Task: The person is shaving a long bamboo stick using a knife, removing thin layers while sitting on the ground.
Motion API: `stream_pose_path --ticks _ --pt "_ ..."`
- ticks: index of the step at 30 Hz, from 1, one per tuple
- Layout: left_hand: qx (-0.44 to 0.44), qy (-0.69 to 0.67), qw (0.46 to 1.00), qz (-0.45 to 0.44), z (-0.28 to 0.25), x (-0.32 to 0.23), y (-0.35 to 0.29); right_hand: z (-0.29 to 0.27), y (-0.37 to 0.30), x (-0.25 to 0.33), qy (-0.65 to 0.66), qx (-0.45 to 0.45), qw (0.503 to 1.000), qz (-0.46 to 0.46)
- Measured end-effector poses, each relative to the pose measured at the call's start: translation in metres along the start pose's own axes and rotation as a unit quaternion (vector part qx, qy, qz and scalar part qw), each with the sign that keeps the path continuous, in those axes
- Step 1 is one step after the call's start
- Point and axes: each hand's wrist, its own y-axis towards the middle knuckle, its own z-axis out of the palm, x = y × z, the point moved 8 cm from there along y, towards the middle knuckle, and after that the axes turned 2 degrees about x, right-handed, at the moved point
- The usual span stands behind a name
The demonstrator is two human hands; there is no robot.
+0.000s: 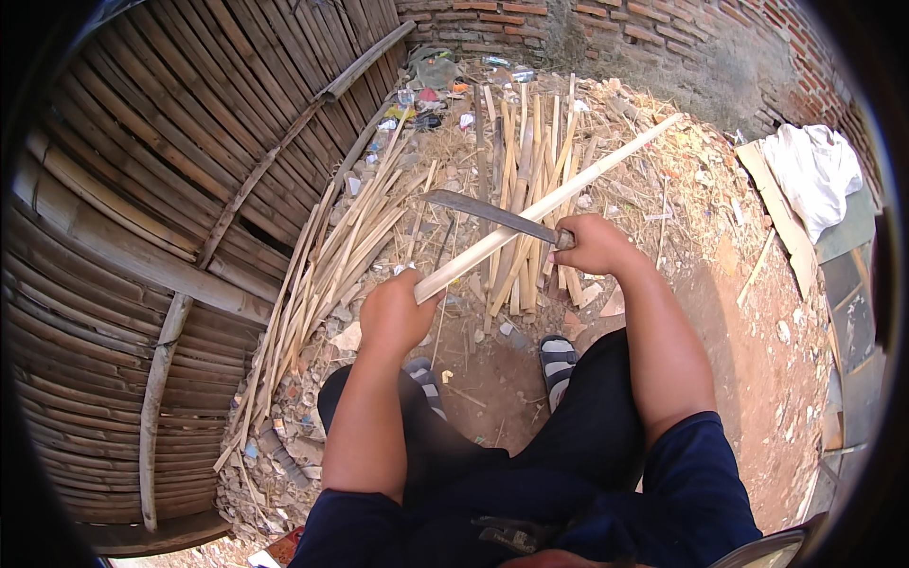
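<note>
Left hand [396, 317] wraps pale strip [559, 198] at its 8-o'clock end; right hand [595, 244] clenches knife [485, 208] handle. I judge strip light, stiff, splintery; grip ends.

The knife blade [488, 214] is of dark metal, and its surface looks rather dull. The long strip [587, 178] appears to be bamboo or wood, smooth and matt. The slatted wall [218, 104] seems made of weathered bamboo, dry and rough. The brick wall [653, 47] looks coarse, partly with plaster. The shirt [701, 473] is matt cloth. The white sheet [814, 170] is wrinkled; whether cloth or plastic, one cannot tell.
</note>
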Motion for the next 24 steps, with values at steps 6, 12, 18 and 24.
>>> stream_pose_path --ticks 6,12,18,24 --pt "0.000 0.012 1.000 0.004 0.001 -0.002 -0.001 0.024 -0.002 0.036 -0.024 0.031 0.994 -0.097" --pt "0.006 0.000 1.000 0.000 -0.002 -0.002 -0.002 0.016 0.004 0.018 -0.020 0.045 0.997 -0.052" --pt "0.005 -0.001 1.000 0.002 -0.002 -0.005 -0.001 0.000 0.002 -0.009 -0.007 0.002 1.000 0.018" --pt "0.012 0.013 1.000 0.011 0.001 -0.005 -0.002 0.026 0.004 0.026 -0.032 0.072 0.996 -0.052"
